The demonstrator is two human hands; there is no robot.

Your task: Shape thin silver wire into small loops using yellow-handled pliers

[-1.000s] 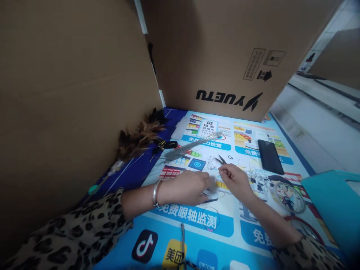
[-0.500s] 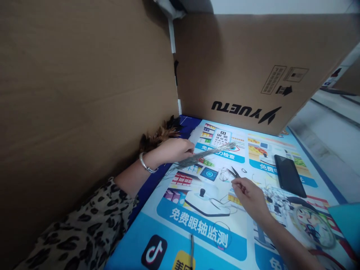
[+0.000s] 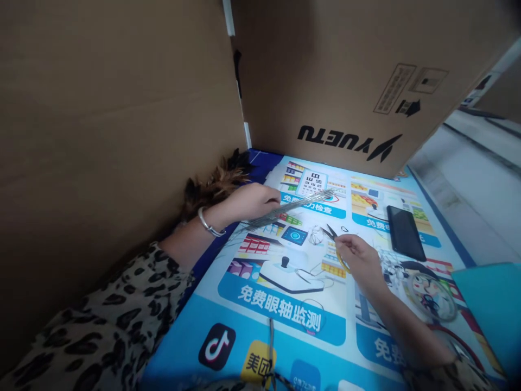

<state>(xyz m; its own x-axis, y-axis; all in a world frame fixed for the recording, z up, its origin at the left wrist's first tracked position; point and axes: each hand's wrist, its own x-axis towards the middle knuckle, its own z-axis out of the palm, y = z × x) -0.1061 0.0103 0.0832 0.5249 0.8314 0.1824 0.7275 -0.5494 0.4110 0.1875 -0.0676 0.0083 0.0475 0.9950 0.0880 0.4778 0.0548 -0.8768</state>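
a tabletop boxed in by cardboard, with a bright blue poster (image 3: 342, 331) spread over it. nearest the camera, a leopard sleeve (image 3: 118, 331) covers the left forearm. a dark cord (image 3: 270, 347) lies on the poster between the two forearms.

the right hand (image 3: 358, 259) rests low on the poster, its fingertips bunched together in a pinch. what sits between them is too thin to make out. just beyond those fingertips lie small black scissors (image 3: 330, 232), and just left of the scissors is a tangled wire ball (image 3: 316, 235). to the right of the right forearm a clear ring (image 3: 433, 296) lies flat. further right, a teal slab (image 3: 488, 309) fills the corner.

the left hand (image 3: 252, 201) is stretched further out than the right and well apart from it, palm down, with a silver bangle (image 3: 208, 224) on the wrist. its fingers are curled shut over the near end of a bundle of straight wires (image 3: 301, 203), which runs away from the hand to the right across the poster. behind the left hand, against the cardboard wall (image 3: 101, 136), lies a feather duster (image 3: 215, 187).

beyond the right hand and to its right a black phone (image 3: 405, 232) lies flat. at the back stands a box (image 3: 345, 81) with "yuetu" printed upside down.
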